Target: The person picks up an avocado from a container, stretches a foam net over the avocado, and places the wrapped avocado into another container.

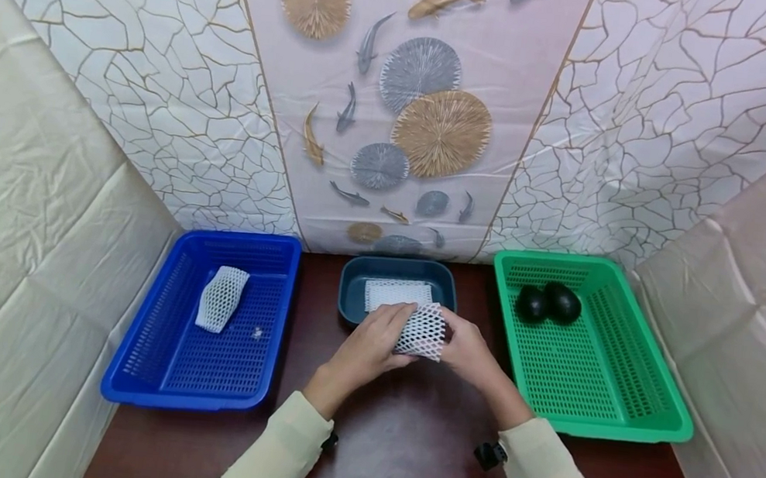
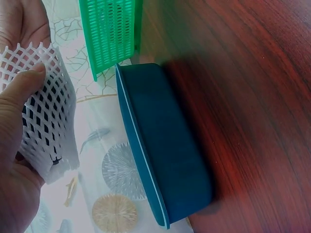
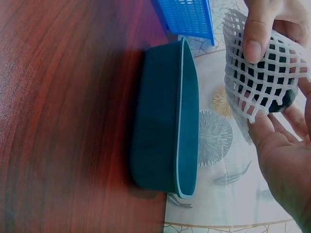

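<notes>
Forearms in pale sleeves (image 1: 285,439) slant inward from below, bringing both hands together before the teal tray (image 1: 352,298). On the left, the left hand (image 1: 375,339) curls round a white foam net (image 1: 421,332), its thumb laid across the mesh. On the right, the right hand (image 1: 472,351) bends in from the opposite side, thumb and fingers clamped at the net's open end. Whether its fingertips also press the dark object (image 3: 282,103) inside cannot be told.

From the left, only the head view shows the inside of the blue basket (image 1: 222,366), with another foam net (image 1: 222,300) (puffed out, its contents unclear) and a small white scrap (image 1: 257,332). It also shows flat white netting (image 1: 387,292) within the tray; the wrist views give mostly the tray's outer wall. Farther right, two glossy black fruits (image 1: 547,303) touch each other in the green basket (image 1: 585,385), again visible from the head alone. The left wrist view shows the thumb's full length on the mesh; the right wrist view shows the dark object's rounded end poking out.
</notes>
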`<action>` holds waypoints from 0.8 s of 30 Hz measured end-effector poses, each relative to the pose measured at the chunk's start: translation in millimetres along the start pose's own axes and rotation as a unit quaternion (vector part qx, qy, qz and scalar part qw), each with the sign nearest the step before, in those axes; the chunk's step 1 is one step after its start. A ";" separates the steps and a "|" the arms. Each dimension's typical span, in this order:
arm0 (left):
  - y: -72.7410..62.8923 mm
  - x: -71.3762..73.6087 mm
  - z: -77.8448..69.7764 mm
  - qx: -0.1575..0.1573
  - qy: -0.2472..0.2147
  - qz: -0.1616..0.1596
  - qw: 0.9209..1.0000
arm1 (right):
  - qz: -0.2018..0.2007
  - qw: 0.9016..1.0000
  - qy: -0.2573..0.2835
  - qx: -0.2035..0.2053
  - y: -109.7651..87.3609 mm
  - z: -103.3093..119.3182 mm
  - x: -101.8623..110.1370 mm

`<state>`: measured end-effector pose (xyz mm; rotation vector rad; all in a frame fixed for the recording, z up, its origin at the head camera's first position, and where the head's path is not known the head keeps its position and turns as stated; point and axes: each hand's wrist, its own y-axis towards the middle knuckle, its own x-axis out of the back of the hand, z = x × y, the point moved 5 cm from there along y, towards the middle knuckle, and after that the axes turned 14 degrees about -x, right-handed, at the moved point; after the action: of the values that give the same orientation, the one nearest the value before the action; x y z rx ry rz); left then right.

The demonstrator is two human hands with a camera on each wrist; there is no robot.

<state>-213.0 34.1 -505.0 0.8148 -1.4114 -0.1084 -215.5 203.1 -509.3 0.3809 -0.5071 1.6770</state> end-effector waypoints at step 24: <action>10.8 37.9 43.6 0.190 -0.019 0.022 0.981 | -0.086 0.993 -0.026 0.073 -5.3 24.9 8.7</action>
<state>-248.7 3.1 -470.2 1.0991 -1.5079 0.1861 -212.6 197.8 -483.0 0.5619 -0.3796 1.5442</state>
